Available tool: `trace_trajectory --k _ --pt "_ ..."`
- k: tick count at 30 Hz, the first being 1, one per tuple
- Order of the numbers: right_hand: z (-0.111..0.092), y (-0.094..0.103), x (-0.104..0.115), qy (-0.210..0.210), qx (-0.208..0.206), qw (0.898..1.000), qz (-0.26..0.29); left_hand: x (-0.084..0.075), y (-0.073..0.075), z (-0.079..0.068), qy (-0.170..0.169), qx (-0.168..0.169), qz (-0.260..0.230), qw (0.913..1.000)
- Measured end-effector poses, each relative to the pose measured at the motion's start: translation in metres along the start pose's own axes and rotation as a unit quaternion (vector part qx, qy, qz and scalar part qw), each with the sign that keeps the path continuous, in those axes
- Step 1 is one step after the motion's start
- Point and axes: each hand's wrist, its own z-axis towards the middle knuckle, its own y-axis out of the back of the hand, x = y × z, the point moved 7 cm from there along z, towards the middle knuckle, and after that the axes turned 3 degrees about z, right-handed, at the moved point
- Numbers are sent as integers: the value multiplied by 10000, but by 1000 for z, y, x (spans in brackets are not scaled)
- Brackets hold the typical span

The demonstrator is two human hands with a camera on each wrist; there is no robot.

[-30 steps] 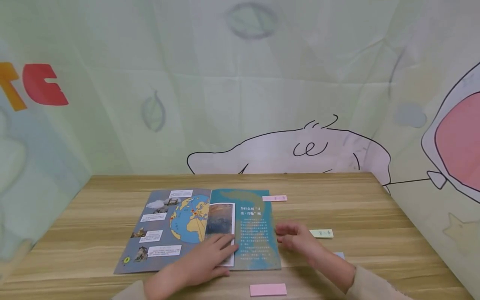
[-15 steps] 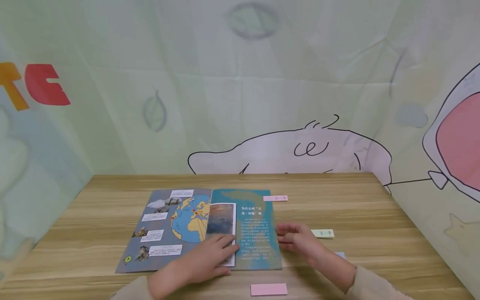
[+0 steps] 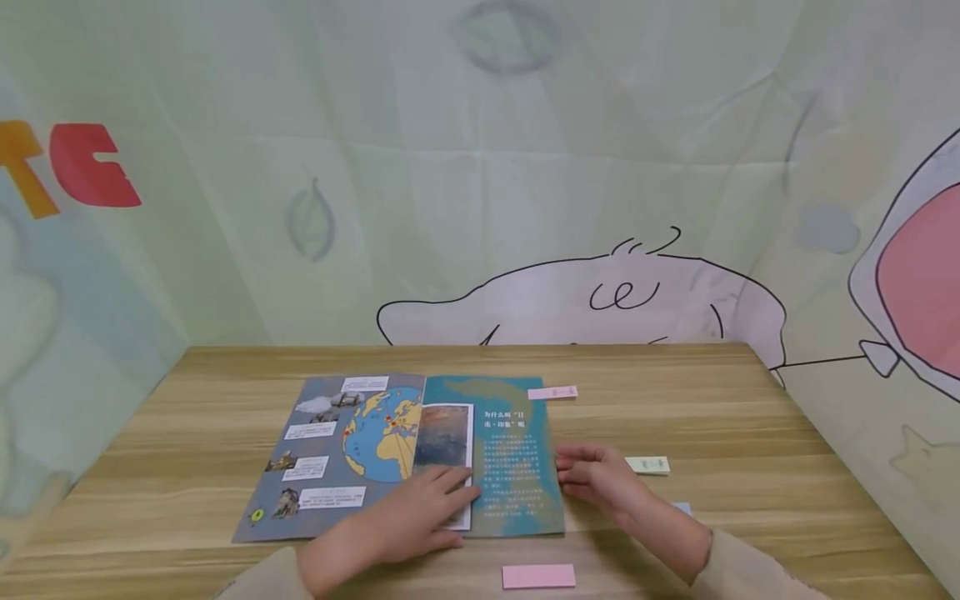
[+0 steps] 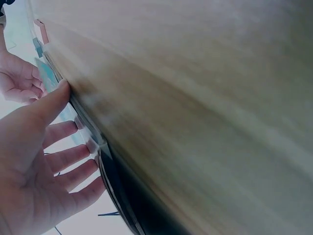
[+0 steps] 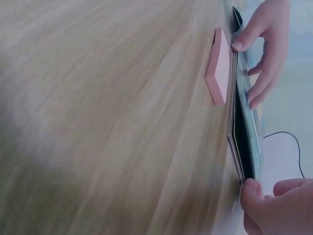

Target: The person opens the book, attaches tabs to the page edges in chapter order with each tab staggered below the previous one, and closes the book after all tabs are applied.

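Observation:
An open book [image 3: 517,517] lies on the wooden table, with a globe picture on its left page and a teal right page. My left hand [image 3: 420,512] rests across its lower middle, fingers spread, the thumb at the front edge in the left wrist view. At the book's right edge is my right hand [image 3: 611,483], fingers loosely bent. Its thumb [image 5: 250,193] touches the page edges in the right wrist view, where a dark gap shows between the leaves. A pink paper tab [image 3: 553,392] with handwriting sticks out past the book's upper right edge.
A pink sticky-note pad [image 3: 537,576] lies in front of the book. To the right are a pale green sticky-note pad [image 3: 649,465] with handwriting and a blue one [image 3: 682,507], partly behind the right wrist. A printed cloth backdrop [image 3: 480,183] stands behind the table [image 3: 697,392].
The head view has shifted slightly. Both hands keep nearly the same place, the left on the book and the right at its right edge. The book and the notes stay where they were.

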Motion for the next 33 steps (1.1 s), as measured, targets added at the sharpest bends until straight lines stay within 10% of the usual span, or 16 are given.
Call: trace_trajectory --k 15,33 --pt "-1 -2 -13 -499 -331 9982 -20 0 -1 1 -7 36 41 10000" --pt "-4 -9 -6 -144 253 9994 194 -1 4 8 195 -20 -245 9995"
